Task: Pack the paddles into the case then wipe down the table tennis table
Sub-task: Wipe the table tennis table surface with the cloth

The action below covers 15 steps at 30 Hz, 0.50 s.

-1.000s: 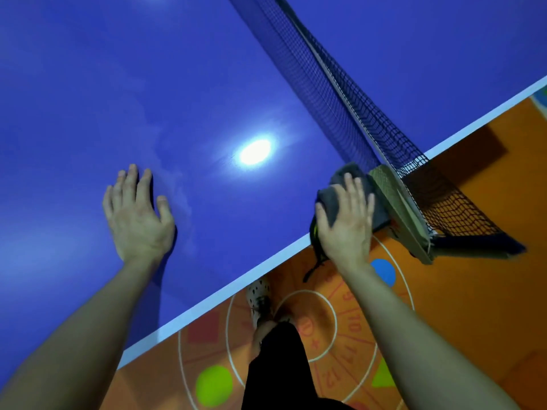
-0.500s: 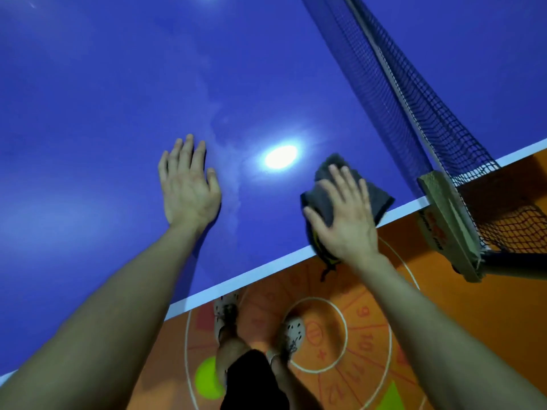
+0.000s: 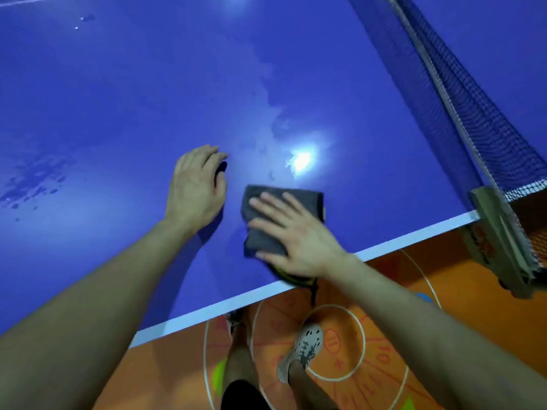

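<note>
One dark item with yellow trim (image 3: 291, 280) sits on the near edge of the blue desk (image 3: 118, 99). It is mostly hidden under the right wrist, and a strap hangs off the edge. Can't tell if it is the paddle case; its contents are hidden.

Against the frame half a second back:
- The grey cloth (image 3: 312, 202) and the right hand (image 3: 299, 241) are now farther from the net post (image 3: 497, 238) and just beside the left hand (image 3: 194, 190).
- The right fingers now point up-left across the cloth.
- The cloth lies flatter, as a folded rectangle.
- The left fingers, straight before, are now bent.

Right grip: slack, with the fingers straight and spread and the palm pressing the cloth flat onto the desk. Nothing is pinched.

Left grip: holds nothing. The fingers are loosely bent and the hand rests on the bare desk to the left of the cloth, not touching it.

The cloth is on the desk near the white edge line, well short of the net (image 3: 461, 93). Wet smears (image 3: 35, 179) show at far left on the desk. Below the edge is an orange floor (image 3: 444, 276) with painted circles, and a pale shoe (image 3: 305, 347) stands on it.
</note>
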### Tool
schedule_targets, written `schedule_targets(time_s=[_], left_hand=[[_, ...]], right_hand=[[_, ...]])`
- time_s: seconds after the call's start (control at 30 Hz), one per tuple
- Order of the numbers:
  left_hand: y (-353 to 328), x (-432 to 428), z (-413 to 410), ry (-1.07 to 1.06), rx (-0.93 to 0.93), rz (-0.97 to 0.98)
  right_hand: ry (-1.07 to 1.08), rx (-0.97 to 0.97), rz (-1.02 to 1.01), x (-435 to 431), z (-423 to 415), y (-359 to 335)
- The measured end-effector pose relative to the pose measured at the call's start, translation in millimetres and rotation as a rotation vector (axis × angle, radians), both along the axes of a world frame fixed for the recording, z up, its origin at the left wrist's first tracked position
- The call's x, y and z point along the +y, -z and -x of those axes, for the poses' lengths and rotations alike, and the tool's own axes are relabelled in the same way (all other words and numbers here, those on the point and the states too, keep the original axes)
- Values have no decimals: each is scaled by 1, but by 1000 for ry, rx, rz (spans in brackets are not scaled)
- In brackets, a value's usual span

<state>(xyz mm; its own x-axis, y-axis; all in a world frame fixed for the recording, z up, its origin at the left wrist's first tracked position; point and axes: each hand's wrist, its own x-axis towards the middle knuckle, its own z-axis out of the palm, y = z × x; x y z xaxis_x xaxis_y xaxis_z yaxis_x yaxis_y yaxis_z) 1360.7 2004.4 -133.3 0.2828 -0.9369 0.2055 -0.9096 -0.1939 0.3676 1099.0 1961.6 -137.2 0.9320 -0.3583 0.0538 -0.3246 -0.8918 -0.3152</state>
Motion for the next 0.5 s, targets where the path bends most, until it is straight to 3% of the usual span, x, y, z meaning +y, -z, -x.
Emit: schedule_targets(time_s=[0.13, 0.23, 0.3, 0.37, 0.43, 0.5], left_hand=[[6, 16, -50, -40, -101, 37], [10, 9, -81, -75, -147, 45], [10, -6, -98, -97, -149, 44], [9, -22, -113, -131, -147, 38], [11, -29, -117, -151, -154, 17], [16, -29, -113, -168, -148, -8]], right_hand=[[731, 45, 71, -120, -7, -6], [891, 58, 66, -95, -42, -4], [636, 37, 59, -26, -56, -6], [199, 59, 3, 35, -54, -8], [-139, 71, -38, 40, -49, -9], [-271, 51, -67, 1, -57, -9]])
